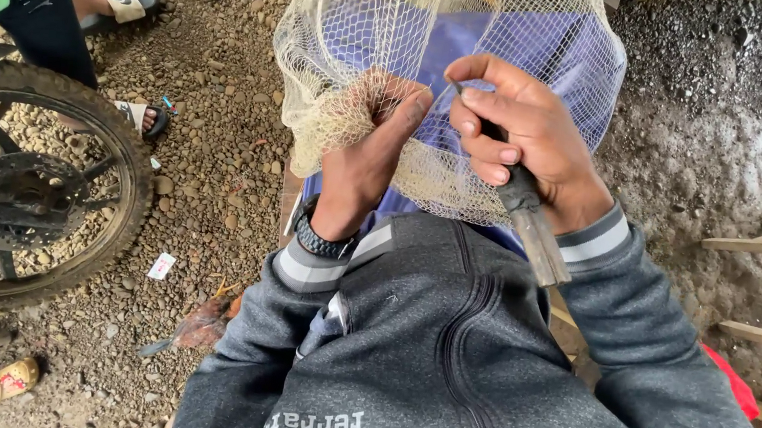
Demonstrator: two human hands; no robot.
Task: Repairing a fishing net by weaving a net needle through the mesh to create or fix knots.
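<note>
Here the left hand (364, 150) bunches the net (436, 67) in its grip, the right hand (524, 135) apparently pinching a netting tool (532, 227).

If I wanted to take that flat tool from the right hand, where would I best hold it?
Probably by the flat wooden tail of the netting tool, coming from below the right hand. That end sticks out free past the wrist, while the tip is buried in the cream net that the left hand bunches.
</note>
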